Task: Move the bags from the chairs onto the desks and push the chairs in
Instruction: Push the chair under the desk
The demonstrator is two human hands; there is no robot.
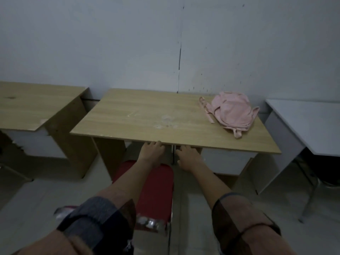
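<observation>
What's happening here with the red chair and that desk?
A person is reaching forward with both arms, the left hand and right hand at the front edge of the wooden desk, over a red chair that sits partly under it. They appear to be pushing the chair in. A pink bag already lies on the desk's far right corner.

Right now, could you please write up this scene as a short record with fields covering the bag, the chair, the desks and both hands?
bag: pink bag lying on the middle desk, near its far right corner
chair: red chair in front of that desk, front part under its near edge
left hand: left hand at the desk's near edge, above the chair; grip unclear
right hand: right hand beside it; grip unclear
neighbours: wooden desk on the left, white desk on the right
</observation>
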